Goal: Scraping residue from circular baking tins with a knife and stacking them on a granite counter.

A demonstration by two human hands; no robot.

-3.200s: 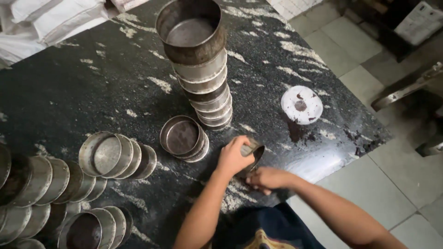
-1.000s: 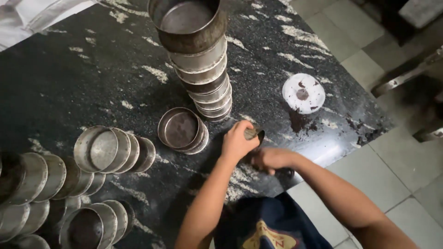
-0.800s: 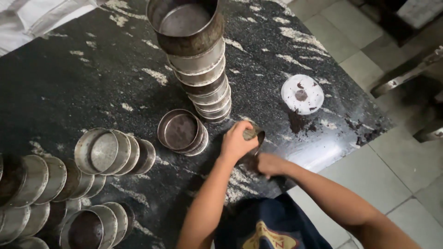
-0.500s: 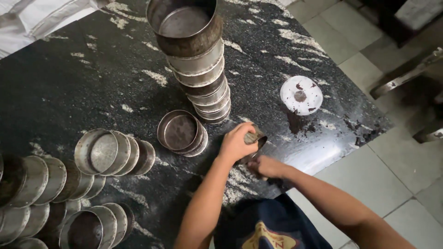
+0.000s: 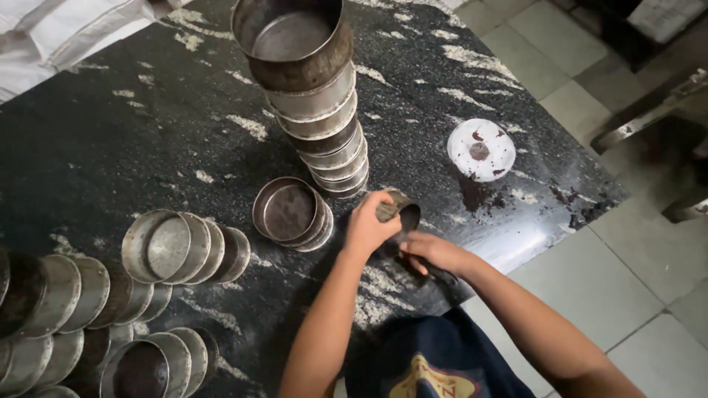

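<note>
Here, left hand (image 5: 369,225) clamped round small tin (image 5: 398,211), tilted mouth-out at slab (image 5: 147,140) edge for reach; right hand (image 5: 435,252) just beside, fingers curled, grip unclear; stack (image 5: 317,103) behind.

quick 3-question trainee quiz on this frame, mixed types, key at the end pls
1. True or false: the left hand grips a small metal tin tipped on its side.
2. Where does the white round lid lie? A) on top of the tall stack of tins B) on the black stone counter, to the right of that stack C) on the tiled floor
3. Fill in: the right hand rests on the counter just ____ the tin that the left hand holds.

Key: 1 true; 2 B; 3 below (nearer the person)
</note>
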